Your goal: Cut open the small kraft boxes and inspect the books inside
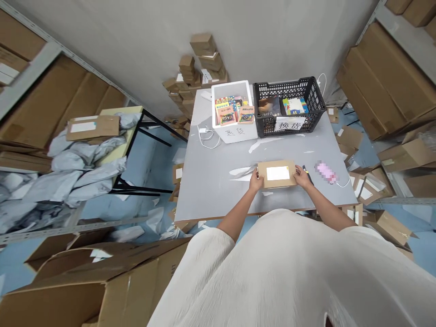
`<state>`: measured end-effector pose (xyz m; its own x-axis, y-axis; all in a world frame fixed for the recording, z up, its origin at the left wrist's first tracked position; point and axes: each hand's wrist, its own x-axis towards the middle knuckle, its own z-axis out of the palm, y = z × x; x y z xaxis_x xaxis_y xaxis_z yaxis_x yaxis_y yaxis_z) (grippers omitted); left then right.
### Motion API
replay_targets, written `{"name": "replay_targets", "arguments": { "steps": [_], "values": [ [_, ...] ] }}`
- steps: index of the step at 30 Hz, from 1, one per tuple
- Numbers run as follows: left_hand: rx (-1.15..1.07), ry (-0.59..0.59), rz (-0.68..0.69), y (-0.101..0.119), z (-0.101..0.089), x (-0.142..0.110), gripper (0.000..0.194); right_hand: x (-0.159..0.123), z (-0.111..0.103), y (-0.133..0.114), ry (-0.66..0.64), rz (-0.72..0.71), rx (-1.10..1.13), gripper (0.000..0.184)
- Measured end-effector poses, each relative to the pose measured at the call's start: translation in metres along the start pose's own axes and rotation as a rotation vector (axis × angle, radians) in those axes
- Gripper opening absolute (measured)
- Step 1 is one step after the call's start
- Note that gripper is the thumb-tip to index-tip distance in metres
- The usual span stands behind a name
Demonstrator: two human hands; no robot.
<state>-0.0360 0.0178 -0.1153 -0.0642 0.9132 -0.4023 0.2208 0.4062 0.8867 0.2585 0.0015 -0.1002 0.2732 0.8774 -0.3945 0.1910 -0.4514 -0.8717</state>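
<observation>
A brown cardboard box (pixel 269 182) with a white label on its upper face is at the front part of the grey table (pixel 211 181). My left hand (pixel 256 180) grips its left end, and my right hand (pixel 301 176) grips the right end. Whether the box rests on the table or is slightly raised, I cannot tell. Close to my right hand lies a black utility knife (pixel 307 173), partly hidden by the fingers. Left of the box is a crumpled, pale plastic piece (pixel 242 171).
Behind the box stand a white foam bin (pixel 235 134) and a black crate (pixel 289 129), both holding books. A pink blurred object (pixel 326 172) with a cable lies at right. Grey parcels (pixel 98 175) pile up on a side table at left. A large open carton (pixel 143 281) stands at lower left.
</observation>
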Motion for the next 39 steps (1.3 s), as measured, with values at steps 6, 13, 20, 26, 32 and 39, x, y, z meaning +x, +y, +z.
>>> {"name": "replay_targets", "arguments": {
  "steps": [6, 13, 20, 26, 32, 39],
  "values": [
    [-0.027, -0.056, 0.114, 0.032, 0.026, 0.01, 0.085, 0.007, -0.027, -0.011, 0.069, -0.046, 0.03, 0.089],
    [0.031, 0.099, 0.091, 0.052, 0.023, 0.017, 0.069, 0.007, -0.035, -0.023, 0.118, -0.028, 0.012, 0.072],
    [0.152, 0.08, 0.024, 0.015, 0.009, -0.001, 0.054, -0.007, -0.023, 0.002, 0.093, 0.105, -0.204, 0.059],
    [0.158, 0.125, 0.033, 0.007, 0.012, -0.004, 0.055, -0.007, -0.025, 0.0, 0.071, 0.091, -0.151, 0.045],
    [0.077, 0.036, 0.031, 0.013, 0.01, -0.005, 0.057, -0.009, -0.024, -0.002, 0.064, 0.017, -0.1, 0.037],
    [0.098, 0.061, 0.105, 0.016, 0.013, -0.016, 0.051, -0.018, -0.017, 0.003, 0.103, -0.052, -0.116, 0.043]
  ]
}}
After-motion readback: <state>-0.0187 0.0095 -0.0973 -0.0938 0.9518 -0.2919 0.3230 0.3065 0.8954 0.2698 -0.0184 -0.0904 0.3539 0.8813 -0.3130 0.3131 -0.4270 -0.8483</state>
